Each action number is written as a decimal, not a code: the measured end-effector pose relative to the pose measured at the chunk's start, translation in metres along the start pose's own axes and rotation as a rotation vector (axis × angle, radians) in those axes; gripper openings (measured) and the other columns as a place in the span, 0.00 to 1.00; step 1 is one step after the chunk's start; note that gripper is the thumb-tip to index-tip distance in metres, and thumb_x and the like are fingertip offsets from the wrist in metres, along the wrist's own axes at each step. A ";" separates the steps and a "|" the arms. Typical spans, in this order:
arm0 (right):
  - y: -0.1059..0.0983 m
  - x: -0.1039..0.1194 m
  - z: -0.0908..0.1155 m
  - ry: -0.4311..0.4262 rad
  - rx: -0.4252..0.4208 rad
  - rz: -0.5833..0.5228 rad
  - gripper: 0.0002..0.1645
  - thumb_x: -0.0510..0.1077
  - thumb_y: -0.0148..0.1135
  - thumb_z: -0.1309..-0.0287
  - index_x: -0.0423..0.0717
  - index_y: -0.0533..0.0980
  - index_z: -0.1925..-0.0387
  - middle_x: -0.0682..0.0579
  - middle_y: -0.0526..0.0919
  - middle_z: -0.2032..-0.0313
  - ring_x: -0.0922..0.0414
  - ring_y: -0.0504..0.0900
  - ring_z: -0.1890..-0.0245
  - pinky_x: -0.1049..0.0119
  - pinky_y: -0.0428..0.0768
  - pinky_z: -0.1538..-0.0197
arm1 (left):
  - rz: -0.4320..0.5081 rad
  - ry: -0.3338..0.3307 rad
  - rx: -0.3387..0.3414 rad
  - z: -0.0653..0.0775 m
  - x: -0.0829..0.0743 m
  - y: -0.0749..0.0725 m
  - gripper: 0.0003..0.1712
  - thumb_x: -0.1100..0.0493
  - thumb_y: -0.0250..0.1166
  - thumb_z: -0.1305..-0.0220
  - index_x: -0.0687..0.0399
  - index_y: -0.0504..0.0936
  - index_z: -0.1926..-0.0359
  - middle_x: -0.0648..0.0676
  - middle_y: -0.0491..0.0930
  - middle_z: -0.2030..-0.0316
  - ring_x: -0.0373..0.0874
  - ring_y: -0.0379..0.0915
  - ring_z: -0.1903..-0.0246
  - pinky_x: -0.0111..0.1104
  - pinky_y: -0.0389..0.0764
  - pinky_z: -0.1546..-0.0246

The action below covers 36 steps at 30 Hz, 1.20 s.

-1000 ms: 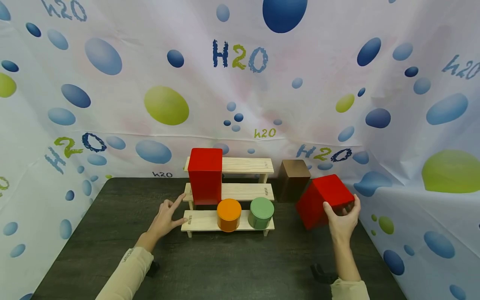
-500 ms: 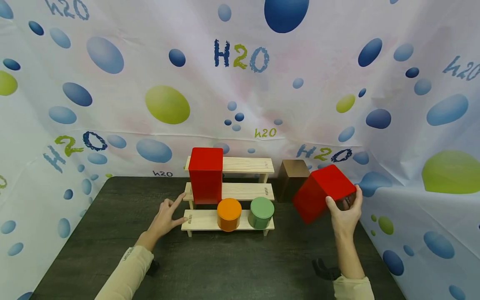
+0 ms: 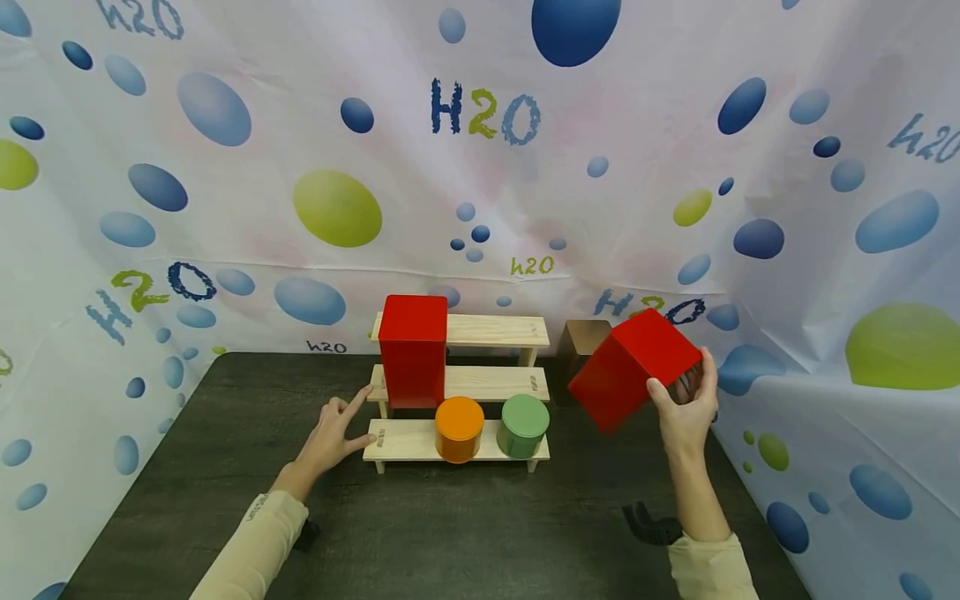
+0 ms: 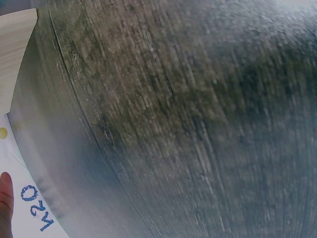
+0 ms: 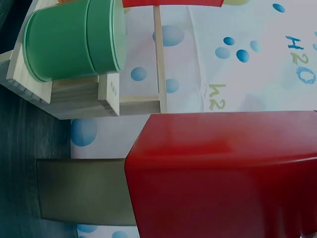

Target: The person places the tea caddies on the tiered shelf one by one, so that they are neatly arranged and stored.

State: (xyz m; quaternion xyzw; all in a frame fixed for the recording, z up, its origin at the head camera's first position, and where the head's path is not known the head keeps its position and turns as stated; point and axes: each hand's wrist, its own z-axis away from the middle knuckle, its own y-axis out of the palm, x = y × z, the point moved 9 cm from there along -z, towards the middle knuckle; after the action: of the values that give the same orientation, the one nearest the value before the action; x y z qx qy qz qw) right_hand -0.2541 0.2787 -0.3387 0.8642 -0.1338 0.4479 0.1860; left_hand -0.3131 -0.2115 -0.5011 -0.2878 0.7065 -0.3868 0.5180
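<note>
My right hand (image 3: 686, 417) grips a red box (image 3: 626, 375) by its right end, thumb on the near side. The box is tilted and raised over the table; in the right wrist view the red box (image 5: 223, 193) fills the lower right. My left hand (image 3: 328, 432) reaches the left side of a three-step wooden shelf (image 3: 487, 383), index finger at the middle step and thumb at the lowest. A second red box (image 3: 412, 354) stands upright at the shelf's left. On the lowest step sit an orange round canister (image 3: 459, 429) and a green round canister (image 3: 523, 427).
A brown box (image 3: 581, 346) stands right of the shelf, partly hidden behind the held red box. A black curved object (image 3: 651, 527) is beside my right forearm. A white printed curtain (image 3: 480, 192) surrounds the back and sides of the dark table (image 3: 465, 533).
My right hand has lifted the red box up and leftward, tilting it more, so it now overlaps the brown box. The left hand has stayed at the shelf.
</note>
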 end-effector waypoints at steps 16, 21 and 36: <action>0.030 -0.015 -0.012 0.018 0.105 -0.178 0.48 0.39 0.66 0.53 0.35 0.52 0.34 0.52 0.70 0.47 0.58 0.70 0.49 0.76 0.71 0.49 | 0.004 0.003 -0.008 0.001 0.002 -0.001 0.49 0.53 0.70 0.49 0.42 0.52 0.30 0.56 0.56 0.66 0.50 0.52 0.66 0.33 0.59 0.79; 0.034 -0.021 -0.013 0.028 0.115 -0.207 0.49 0.41 0.66 0.53 0.35 0.52 0.34 0.52 0.71 0.47 0.59 0.70 0.49 0.76 0.70 0.49 | 0.001 0.018 -0.014 0.000 0.002 0.001 0.50 0.53 0.70 0.50 0.41 0.51 0.30 0.55 0.56 0.66 0.49 0.52 0.66 0.32 0.59 0.79; 0.060 -0.025 -0.032 0.018 0.203 -0.288 0.53 0.44 0.70 0.56 0.34 0.51 0.34 0.50 0.69 0.45 0.57 0.68 0.46 0.74 0.69 0.47 | 0.010 0.017 -0.010 -0.001 0.003 0.000 0.49 0.52 0.70 0.50 0.40 0.52 0.30 0.55 0.56 0.66 0.50 0.53 0.65 0.33 0.59 0.79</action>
State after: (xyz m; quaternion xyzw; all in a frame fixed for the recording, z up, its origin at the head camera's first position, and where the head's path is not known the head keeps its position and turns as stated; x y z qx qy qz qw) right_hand -0.3153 0.2408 -0.3307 0.8847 0.0390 0.4357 0.1610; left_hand -0.3148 -0.2136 -0.5024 -0.2835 0.7142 -0.3830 0.5127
